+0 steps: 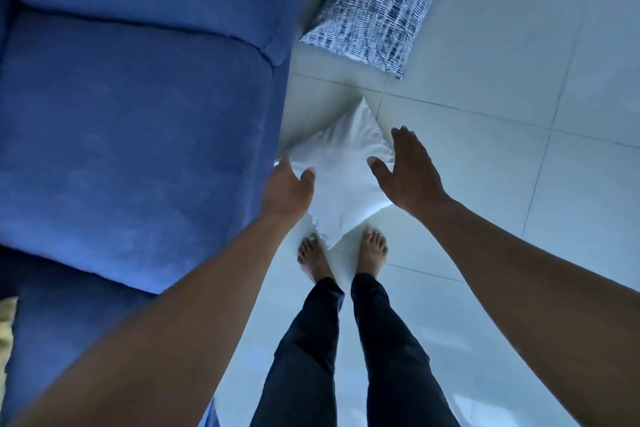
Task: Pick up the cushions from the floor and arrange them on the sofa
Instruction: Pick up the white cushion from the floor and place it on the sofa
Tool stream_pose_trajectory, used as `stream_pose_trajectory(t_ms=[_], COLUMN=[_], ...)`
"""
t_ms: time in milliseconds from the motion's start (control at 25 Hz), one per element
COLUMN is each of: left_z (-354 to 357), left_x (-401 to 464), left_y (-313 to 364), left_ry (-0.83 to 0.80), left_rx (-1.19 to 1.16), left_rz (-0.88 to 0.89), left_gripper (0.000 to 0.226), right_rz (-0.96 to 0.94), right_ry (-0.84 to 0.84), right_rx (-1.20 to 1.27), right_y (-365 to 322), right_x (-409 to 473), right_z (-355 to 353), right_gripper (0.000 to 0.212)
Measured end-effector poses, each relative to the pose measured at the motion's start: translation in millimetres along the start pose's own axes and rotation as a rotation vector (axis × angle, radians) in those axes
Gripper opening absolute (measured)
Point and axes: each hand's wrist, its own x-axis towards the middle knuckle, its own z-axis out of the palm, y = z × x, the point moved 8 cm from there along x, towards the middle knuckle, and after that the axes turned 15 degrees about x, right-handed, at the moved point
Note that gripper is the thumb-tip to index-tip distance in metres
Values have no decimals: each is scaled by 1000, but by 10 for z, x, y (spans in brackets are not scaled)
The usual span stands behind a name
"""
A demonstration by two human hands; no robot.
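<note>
A plain white cushion [341, 180] lies on the tiled floor just in front of my bare feet, beside the sofa's front edge. My left hand [289, 189] hovers over its left corner, fingers apart, holding nothing. Over the cushion's right side my right hand [407, 172] is spread open, empty too. Whether either hand touches the cushion is unclear. Farther ahead a blue-and-white patterned cushion [375, 7] rests on the floor near the sofa. The blue sofa [138, 135] fills the left, its seat cushions bare.
Pale floor tiles [519, 156] stretch to the right and ahead. My legs in dark trousers [346, 350] stand close to the sofa's front. A yellowish patterned object [7, 326] peeks in at the left edge on the sofa.
</note>
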Motion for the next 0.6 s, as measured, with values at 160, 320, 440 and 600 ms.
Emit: stream_pose_trajectory(t_ms=[160, 320, 440, 600], left_z=[803, 1658, 2113, 2552], left_x=[992, 1728, 2147, 2536], left_y=[-336, -714, -963, -1159], left_ry=[-72, -163, -185, -211], left_rx=[-69, -160, -313, -596], left_rz=[-180, -306, -435, -534], left_gripper=[69, 76, 73, 55], right_rz=[11, 44, 69, 262], right_ry=[-48, -92, -101, 4], right_rx=[-47, -27, -55, 203], right_y=[686, 1371, 1814, 2193], right_x=[955, 1751, 2142, 2712], right_z=[656, 1262, 1655, 1713], right_gripper=[80, 84, 86, 95])
